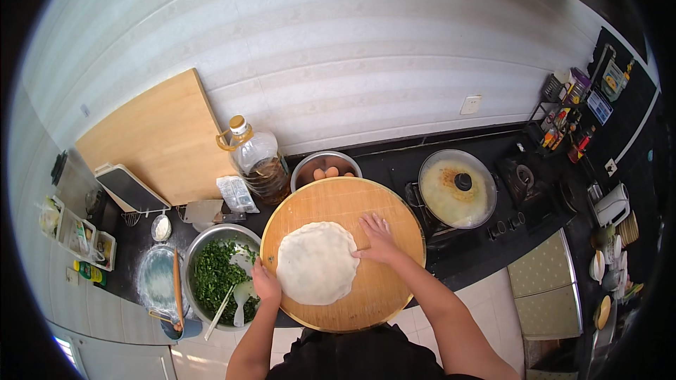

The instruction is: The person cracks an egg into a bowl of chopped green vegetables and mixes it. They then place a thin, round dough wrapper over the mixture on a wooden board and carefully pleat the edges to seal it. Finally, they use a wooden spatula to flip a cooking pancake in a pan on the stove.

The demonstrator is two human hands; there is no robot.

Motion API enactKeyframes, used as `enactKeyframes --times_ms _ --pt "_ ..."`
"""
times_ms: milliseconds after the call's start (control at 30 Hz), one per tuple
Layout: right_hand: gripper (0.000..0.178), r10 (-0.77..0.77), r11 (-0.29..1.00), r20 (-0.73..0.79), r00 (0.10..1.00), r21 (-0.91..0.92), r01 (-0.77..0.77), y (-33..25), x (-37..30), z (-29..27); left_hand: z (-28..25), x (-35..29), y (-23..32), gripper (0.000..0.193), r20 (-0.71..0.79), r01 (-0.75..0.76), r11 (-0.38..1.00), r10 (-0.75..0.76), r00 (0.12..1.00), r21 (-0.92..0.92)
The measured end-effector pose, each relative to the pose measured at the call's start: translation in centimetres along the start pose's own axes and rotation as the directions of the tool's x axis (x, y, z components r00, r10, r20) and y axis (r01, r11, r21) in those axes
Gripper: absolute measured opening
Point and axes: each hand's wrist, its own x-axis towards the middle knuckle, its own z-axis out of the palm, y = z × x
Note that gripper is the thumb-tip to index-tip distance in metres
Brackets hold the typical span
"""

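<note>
A large round wooden board (pixel 387 281) lies in front of me, partly over the steel bowl of eggs. On it rests a flat, round white dough disc (pixel 317 263) with a slightly uneven rim. My left hand (pixel 267 284) is closed at the board's left edge, close beside the dough; part of its grip is hidden. My right hand (pixel 379 239) lies open on the board, fingers spread, its thumb at the dough's right edge.
At left stand a steel bowl (pixel 187 271) of chopped greens with chopsticks and a spoon, a rolling pin (pixel 177 285) and a cleaver (pixel 203 211). Behind are an oil bottle (pixel 262 169) and eggs (pixel 325 173). A lidded pan (pixel 451 200) sits on the stove at right.
</note>
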Motion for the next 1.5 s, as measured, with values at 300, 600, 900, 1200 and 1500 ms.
enactKeyframes --times_ms 300,600,900,1200,1500 --pt "0.112 0.002 0.997 0.027 1.000 -0.081 0.000 0.0 -0.4 0.3 0.0 -0.2 -0.3 0.036 0.008 -0.008 1.000 0.008 1.000 0.009" --pt "0.113 -0.011 0.997 0.098 0.995 -0.078 0.019 -0.2 -1.1 0.5 -0.4 -0.2 0.1 0.037 0.034 0.001 1.000 -0.002 0.999 0.003" --pt "0.110 -0.032 0.999 0.086 0.996 0.007 0.032 -0.3 -1.4 0.3 -0.3 -0.3 -0.1 0.037 0.031 0.003 1.000 -0.002 1.000 -0.012" --pt "0.111 -0.044 0.997 0.092 0.995 -0.056 0.049 -0.7 -1.7 0.9 -0.1 -0.2 -0.2 0.036 0.030 0.021 0.999 -0.021 0.999 -0.024" --pt "0.111 0.007 0.990 0.111 0.994 -0.142 0.009 -1.7 -2.3 0.7 0.3 -0.1 -0.8 0.037 0.007 -0.040 0.998 0.040 0.999 -0.052"
